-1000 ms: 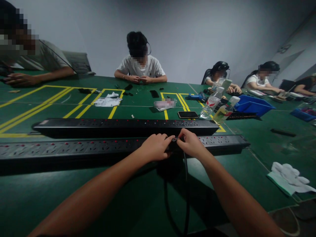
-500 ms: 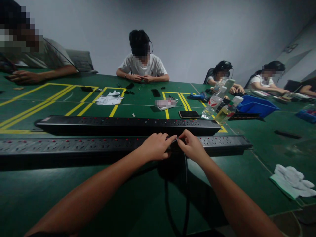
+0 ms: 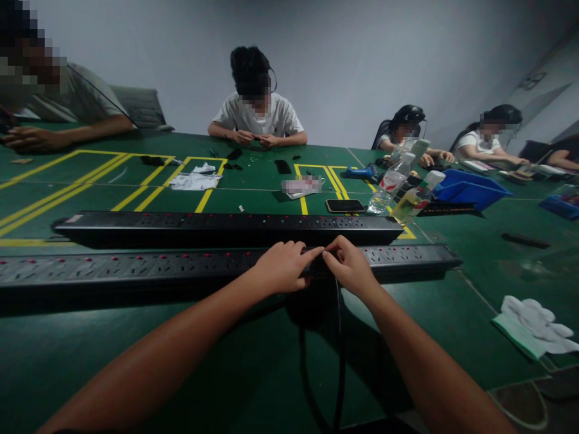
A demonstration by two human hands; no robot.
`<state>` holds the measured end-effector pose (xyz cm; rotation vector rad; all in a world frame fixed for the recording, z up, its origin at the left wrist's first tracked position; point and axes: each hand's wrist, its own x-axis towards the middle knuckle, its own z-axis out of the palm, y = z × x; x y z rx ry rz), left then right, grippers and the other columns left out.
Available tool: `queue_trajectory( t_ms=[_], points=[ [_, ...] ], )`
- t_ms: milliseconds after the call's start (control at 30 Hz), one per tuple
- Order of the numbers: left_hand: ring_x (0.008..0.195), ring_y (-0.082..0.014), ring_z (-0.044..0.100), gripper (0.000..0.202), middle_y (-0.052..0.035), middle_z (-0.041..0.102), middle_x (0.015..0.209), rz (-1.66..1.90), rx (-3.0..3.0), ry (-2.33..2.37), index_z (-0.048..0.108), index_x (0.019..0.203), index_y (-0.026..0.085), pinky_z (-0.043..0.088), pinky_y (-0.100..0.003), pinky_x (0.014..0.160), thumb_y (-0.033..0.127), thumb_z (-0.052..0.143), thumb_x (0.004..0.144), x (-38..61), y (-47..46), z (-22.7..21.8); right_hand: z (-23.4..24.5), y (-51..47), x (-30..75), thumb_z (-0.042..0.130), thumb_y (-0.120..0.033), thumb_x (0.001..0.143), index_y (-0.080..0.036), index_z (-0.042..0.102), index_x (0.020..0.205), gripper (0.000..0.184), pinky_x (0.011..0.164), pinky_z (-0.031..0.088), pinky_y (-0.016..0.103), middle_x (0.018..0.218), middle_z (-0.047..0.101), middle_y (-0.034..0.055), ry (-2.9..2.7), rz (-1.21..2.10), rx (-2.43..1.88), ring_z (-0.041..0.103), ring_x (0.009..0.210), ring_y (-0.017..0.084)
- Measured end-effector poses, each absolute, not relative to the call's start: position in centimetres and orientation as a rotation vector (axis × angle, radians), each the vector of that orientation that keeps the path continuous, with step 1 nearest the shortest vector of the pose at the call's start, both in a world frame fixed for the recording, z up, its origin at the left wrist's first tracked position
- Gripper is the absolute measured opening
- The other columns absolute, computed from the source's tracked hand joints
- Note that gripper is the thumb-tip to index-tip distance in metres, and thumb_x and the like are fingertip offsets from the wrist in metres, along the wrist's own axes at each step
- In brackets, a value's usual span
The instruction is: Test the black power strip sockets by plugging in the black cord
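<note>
A long black power strip (image 3: 167,263) with red switches and rows of sockets lies across the green table in front of me. My left hand (image 3: 283,266) is wrapped over its middle, fingers on top and thumb at the near side, with the index finger stretched to the right. Beside it, my right hand (image 3: 347,263) pinches thumb and index finger together at the left fingertip; whatever is between them is too small to make out. A black cable (image 3: 340,355) hangs below my right hand toward the table's near side. Behind lies a second black power strip (image 3: 217,229).
A phone (image 3: 345,206), a clear bottle (image 3: 391,184) and an oil-coloured bottle (image 3: 414,202) stand behind the strips. A blue bin (image 3: 470,191) is at the right, white gloves (image 3: 534,325) nearer. Several people sit around the table.
The view has shifted slightly. Both hands stay at the same part of the strip, the right fingertips still pinched beside the left index finger.
</note>
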<state>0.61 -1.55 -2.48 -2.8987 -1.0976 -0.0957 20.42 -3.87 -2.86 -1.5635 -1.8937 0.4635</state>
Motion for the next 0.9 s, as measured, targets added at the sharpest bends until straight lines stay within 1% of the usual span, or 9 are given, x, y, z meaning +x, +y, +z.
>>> queue_trajectory(
  t_ms=[500, 900],
  points=[
    [0.095, -0.0292, 0.058, 0.069, -0.0114, 0.058, 0.116, -0.121, -2.865, -1.098, 0.030, 0.146, 0.028, 0.042, -0.038, 0.073, 0.050, 0.051, 0.084, 0.67, -1.69, -2.64, -2.98, -3.80, 20.56, 0.053, -0.038, 0.087, -0.023, 0.052, 0.083, 0.015, 0.049, 0.024, 0.026, 0.052, 0.041, -0.0073, -1.904, 0.464, -1.547, 0.043, 0.048, 0.012],
    [0.098, -0.0290, 0.057, 0.070, -0.0117, 0.057, 0.118, -0.090, -2.880, -1.122, 0.030, 0.147, 0.028, 0.041, -0.037, 0.076, 0.050, 0.053, 0.084, 0.71, -1.72, -2.41, -2.73, -3.96, 20.44, 0.053, -0.039, 0.086, -0.023, 0.053, 0.083, 0.016, 0.048, 0.023, 0.025, 0.051, 0.040, -0.0074, -1.887, 0.480, -1.552, 0.042, 0.048, 0.012]
  ],
)
